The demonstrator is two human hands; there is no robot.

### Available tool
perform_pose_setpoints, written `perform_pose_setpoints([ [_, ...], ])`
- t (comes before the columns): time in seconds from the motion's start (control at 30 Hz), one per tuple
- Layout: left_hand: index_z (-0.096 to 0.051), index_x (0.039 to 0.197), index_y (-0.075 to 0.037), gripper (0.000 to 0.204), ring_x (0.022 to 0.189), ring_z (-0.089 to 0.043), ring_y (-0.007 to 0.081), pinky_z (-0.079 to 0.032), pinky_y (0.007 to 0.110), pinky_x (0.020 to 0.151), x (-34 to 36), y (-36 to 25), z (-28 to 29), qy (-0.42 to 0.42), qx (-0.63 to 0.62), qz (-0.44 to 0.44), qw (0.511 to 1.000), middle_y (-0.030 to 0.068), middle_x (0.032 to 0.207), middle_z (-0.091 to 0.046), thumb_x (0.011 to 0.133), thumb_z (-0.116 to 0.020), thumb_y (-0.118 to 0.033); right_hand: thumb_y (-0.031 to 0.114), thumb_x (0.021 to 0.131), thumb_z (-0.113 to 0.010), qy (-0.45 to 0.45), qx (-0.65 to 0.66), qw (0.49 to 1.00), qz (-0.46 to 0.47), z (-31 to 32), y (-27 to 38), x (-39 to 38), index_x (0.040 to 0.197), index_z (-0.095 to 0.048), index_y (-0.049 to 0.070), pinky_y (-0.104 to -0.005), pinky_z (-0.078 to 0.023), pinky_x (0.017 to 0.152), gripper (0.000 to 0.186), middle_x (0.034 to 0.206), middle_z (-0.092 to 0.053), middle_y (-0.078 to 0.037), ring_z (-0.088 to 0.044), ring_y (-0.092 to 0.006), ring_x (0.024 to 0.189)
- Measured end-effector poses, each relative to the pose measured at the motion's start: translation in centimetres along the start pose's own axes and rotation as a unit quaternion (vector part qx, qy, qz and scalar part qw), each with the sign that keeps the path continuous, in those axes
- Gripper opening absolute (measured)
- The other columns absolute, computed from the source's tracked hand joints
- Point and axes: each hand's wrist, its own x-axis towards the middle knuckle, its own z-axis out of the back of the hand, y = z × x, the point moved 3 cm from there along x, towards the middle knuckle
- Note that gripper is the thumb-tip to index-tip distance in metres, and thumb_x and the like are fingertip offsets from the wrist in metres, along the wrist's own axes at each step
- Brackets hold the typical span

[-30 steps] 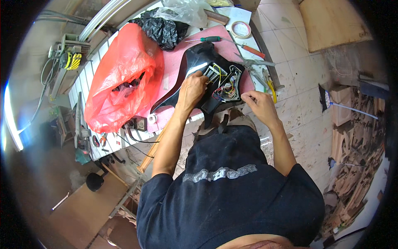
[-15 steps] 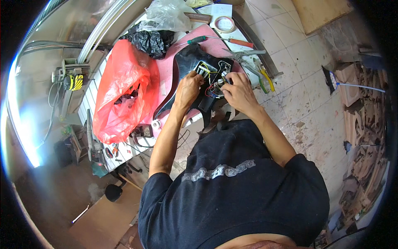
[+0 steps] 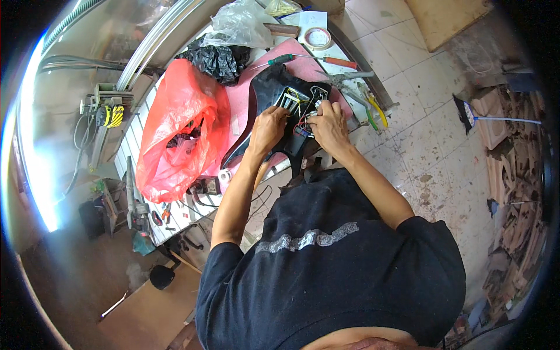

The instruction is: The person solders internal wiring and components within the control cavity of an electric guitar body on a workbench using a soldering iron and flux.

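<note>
A black guitar body [image 3: 265, 87] lies on a pink cloth [image 3: 242, 108] on the workbench, its open cavity full of coloured wires [image 3: 297, 99]. My left hand [image 3: 268, 127] presses down on the body just left of the cavity and grips its edge. My right hand [image 3: 328, 123] is at the cavity's right side, fingertips pinched on the wires. The two hands nearly touch.
A red plastic bag [image 3: 181, 134] fills the bench to the left, with a black bag [image 3: 219, 58] and a clear bag [image 3: 239, 23] behind. Two screwdrivers [image 3: 315, 58], yellow-handled pliers [image 3: 374, 111] and a tape roll [image 3: 318, 38] lie to the right. Wood offcuts [image 3: 519, 192] line the tiled floor.
My right hand has moved left from the bench edge onto the guitar's wiring cavity, beside the left hand. My head has shifted, so the bench sits higher in view.
</note>
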Motion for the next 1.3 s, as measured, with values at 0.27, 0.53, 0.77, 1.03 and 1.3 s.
perform_pose_setpoints([
  [0.27,-0.074,0.096,-0.004,0.013,0.086,-0.067,0.0385,-0.054,0.047,0.077,0.8,0.6,-1.4,-0.004,0.087,-0.066,0.994,0.0175,0.089,-0.065,0.086,-0.066,-0.005,0.015,0.079,-0.080,-0.022,-0.053,0.998,-0.012,-0.7,0.8,0.2,0.093,-0.083,0.015,-0.0452,-0.041,0.091,0.014,0.104,-0.057,-0.010,-0.051,-0.0315,0.103],
  [0.53,-0.067,0.094,0.000,0.010,0.091,-0.067,0.0426,-0.053,0.049,0.077,1.4,0.0,-0.6,-0.026,-0.031,-0.060,0.997,0.0218,0.095,-0.068,0.086,-0.062,-0.002,0.013,0.076,-0.079,-0.023,-0.110,0.994,-0.006,-1.1,0.9,0.9,0.089,-0.084,0.015,-0.0460,-0.041,0.091,0.014,0.100,-0.061,-0.009,-0.054,-0.0320,0.102],
  [0.77,-0.065,0.096,-0.001,0.011,0.091,-0.067,0.0419,-0.054,0.048,0.077,0.7,0.8,-1.1,-0.047,-0.006,-0.079,0.996,0.0213,0.090,-0.069,0.087,-0.060,-0.005,0.012,0.075,-0.079,-0.029,-0.106,0.994,0.003,-1.1,1.4,0.5,0.091,-0.083,0.014,-0.0465,-0.041,0.089,0.016,0.101,-0.061,-0.010,-0.054,-0.0329,0.103],
  [1.03,-0.063,0.090,-0.004,0.007,0.084,-0.067,0.0361,-0.053,0.047,0.075,1.0,0.4,-1.1,-0.038,0.084,-0.212,0.973,0.0176,0.080,-0.068,0.086,-0.058,-0.006,0.012,0.074,-0.080,-0.036,-0.145,0.989,-0.005,-1.6,1.7,0.5,0.093,-0.083,0.015,-0.0462,-0.040,0.093,0.020,0.098,-0.061,-0.009,-0.054,-0.0303,0.099],
  [1.3,-0.066,0.099,0.000,0.014,0.084,-0.072,0.0407,-0.056,0.046,0.076,0.6,3.1,-0.6,-0.070,-0.105,-0.062,0.990,0.0247,0.089,-0.072,0.087,-0.068,-0.008,0.011,0.078,-0.077,-0.058,-0.118,0.991,-0.025,-0.9,1.5,0.0,0.090,-0.082,0.011,-0.0471,-0.043,0.089,0.013,0.100,-0.062,-0.008,-0.056,-0.0306,0.102],
])
